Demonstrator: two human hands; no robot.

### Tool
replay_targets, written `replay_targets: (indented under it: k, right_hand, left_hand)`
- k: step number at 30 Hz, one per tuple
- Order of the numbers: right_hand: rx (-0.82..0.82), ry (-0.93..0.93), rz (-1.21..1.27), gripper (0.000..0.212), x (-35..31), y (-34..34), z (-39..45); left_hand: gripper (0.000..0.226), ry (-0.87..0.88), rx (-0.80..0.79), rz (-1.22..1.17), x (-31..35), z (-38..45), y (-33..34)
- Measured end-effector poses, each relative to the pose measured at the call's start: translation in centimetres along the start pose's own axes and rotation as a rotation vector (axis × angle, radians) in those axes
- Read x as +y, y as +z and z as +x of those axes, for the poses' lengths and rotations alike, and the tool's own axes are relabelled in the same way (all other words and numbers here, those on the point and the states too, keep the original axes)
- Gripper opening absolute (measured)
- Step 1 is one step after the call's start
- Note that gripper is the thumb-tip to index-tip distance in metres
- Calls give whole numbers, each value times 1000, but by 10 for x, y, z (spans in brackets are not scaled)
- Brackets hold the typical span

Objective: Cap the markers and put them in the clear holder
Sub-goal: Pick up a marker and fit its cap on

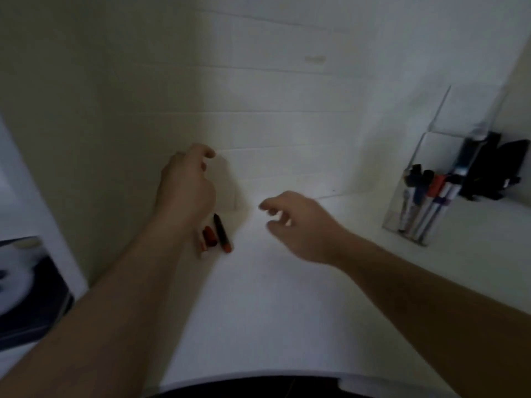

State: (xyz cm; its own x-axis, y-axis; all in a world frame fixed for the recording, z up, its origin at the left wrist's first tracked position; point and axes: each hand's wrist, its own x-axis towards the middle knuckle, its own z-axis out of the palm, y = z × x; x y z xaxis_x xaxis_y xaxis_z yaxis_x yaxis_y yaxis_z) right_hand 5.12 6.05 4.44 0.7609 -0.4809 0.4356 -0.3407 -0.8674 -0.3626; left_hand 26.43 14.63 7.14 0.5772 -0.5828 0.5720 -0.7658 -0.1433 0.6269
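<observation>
While above markers point(222, 233), both hands point(186, 182) empty, loose.

the whole view is dim and motion-blurred. the left hand point(186, 185) hides part of a red marker point(208, 238). markers point(425, 202) in the holder point(416, 225) are too smeared to count. a dark object point(26, 288) is cut off at the left edge.

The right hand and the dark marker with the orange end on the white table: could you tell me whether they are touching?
Apart. The head view shows bare white table between the right hand and the dark marker with the orange end, which lies nearer the left forearm.
</observation>
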Motion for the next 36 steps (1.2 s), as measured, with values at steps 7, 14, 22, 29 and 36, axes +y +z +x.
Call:
replay_targets:
  k: [7,14,22,29,36]
  right_hand:
    - [-211,-25,28,17,-41,69,29]
    - [-88,56,-219,32,-22,58,24]
    - [-127,79,-173,32,-18,56,11]
    - [-189,190,-232,20,19,22,1]
    - [-5,139,-76,25,42,11,-34]
  left_hand:
    - [45,-110,-207,155,-7,3,3]
    - [29,-278,-494,238,3,-4,-2]
    - [25,-251,-483,261,7,2,-7]
    - [47,-116,-842,519,6,-12,-1]
    - [44,-122,-882,491,0,-12,-2]
